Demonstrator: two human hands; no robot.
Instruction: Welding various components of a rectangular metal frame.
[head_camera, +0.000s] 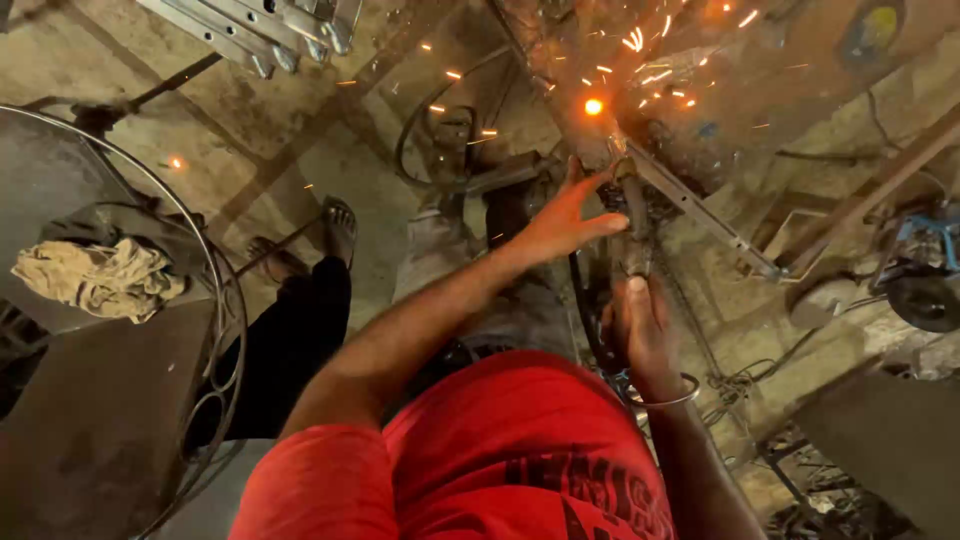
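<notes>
The left arm is stretched forward and down from the red sleeve, and the left hand is held with fingers spread and thumb out, pressed around the front of an angle grinder. The right hand, with a metal bangle on its wrist, is closed around the rear body of the grinder, thumb laid along the top. The grinder is seen as a dark, blurred body pointing away from the person, just below the middle of the view, its front end set against a long metal bar that runs diagonally towards the lower right. A bright orange glow is shown at the contact point, and sparks are scattered above it. A dark cable is looped beneath the tool. A crumpled cloth is draped over a curved metal frame at the left.
</notes>
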